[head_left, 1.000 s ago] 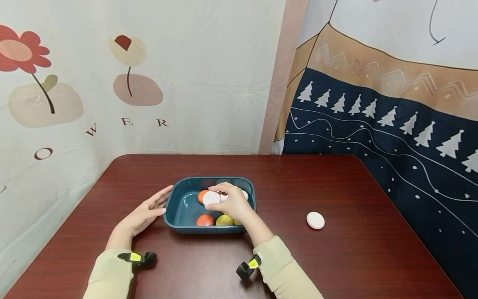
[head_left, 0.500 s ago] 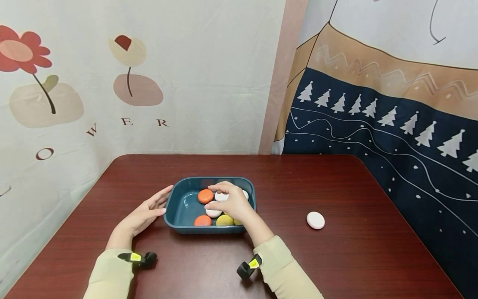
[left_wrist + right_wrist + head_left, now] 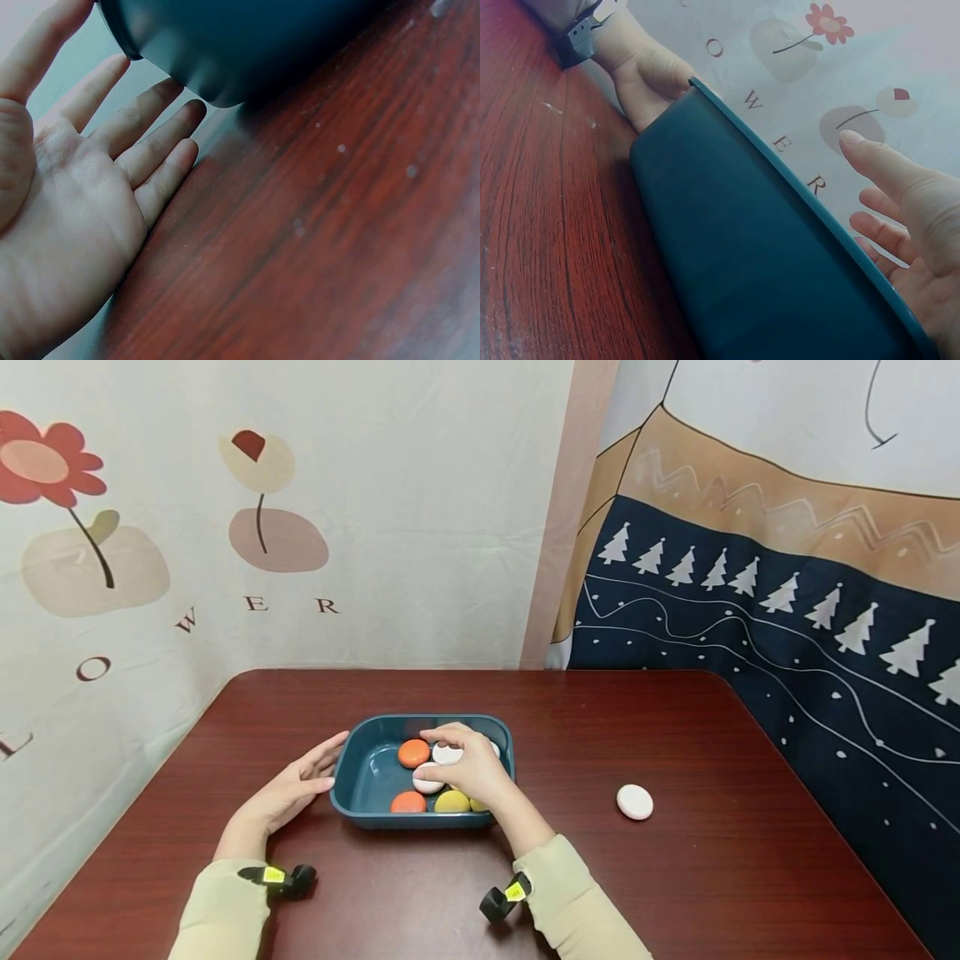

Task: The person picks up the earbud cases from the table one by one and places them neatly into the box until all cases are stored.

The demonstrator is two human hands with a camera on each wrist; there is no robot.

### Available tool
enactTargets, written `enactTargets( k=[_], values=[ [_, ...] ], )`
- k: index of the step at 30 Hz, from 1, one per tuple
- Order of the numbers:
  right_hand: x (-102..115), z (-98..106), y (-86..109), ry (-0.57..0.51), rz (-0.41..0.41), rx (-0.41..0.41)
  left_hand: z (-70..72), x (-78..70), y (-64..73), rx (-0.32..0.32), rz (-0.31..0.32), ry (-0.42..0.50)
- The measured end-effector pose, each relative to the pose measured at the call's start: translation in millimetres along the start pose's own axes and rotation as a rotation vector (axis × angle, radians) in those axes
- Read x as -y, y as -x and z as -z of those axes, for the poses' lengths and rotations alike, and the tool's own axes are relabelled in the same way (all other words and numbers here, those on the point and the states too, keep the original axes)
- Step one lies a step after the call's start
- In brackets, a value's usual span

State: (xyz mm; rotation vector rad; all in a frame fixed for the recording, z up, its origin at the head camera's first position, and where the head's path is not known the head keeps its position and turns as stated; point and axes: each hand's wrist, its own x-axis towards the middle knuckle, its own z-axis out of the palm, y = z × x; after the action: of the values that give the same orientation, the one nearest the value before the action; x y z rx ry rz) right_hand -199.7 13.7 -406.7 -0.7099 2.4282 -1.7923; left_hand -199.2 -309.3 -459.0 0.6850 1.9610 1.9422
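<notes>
A dark teal rectangular box (image 3: 375, 821) sits on the table with several rounded discs inside. My left hand (image 3: 288, 789) is at its left end, fingers extended along the wall; the left wrist view shows the palm (image 3: 67, 195) turned up. Over the box's right half is my right hand (image 3: 476, 768), thumb and fingers spread apart with nothing between them. Just under its thumb lies a white disc (image 3: 427, 784). Another white disc (image 3: 446, 754), two orange discs (image 3: 413, 752) and yellow discs (image 3: 452, 802) lie around it. The hand partly hides the box's right side.
One white disc (image 3: 635, 802) lies alone on the reddish-brown table (image 3: 720, 877), right of the box. Behind the table hang a pale flower-print cloth (image 3: 435, 568) and a dark blue cloth with tree shapes (image 3: 675, 610).
A second ago my right hand pinched a white disc above the box; it let go, and the disc now lies inside near the front orange disc, which shifted slightly left. My left hand stayed.
</notes>
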Motion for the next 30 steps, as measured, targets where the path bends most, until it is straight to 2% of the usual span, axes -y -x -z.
enactTargets(
  k=[10, 22, 30],
  values=[
    [7, 9, 6.9, -0.009, -0.016, -0.013, 2.1, 2.0, -0.7, -0.005, 0.004, -0.003],
    [8, 26, 14.2, -0.024, 0.070, -0.073, 3.0, 2.2, -2.2, -0.001, 0.004, 0.004],
    [18, 36, 21.5, 0.002, 0.055, -0.078, 2.8, 2.7, -1.9, -0.002, 0.005, 0.012]
  ],
)
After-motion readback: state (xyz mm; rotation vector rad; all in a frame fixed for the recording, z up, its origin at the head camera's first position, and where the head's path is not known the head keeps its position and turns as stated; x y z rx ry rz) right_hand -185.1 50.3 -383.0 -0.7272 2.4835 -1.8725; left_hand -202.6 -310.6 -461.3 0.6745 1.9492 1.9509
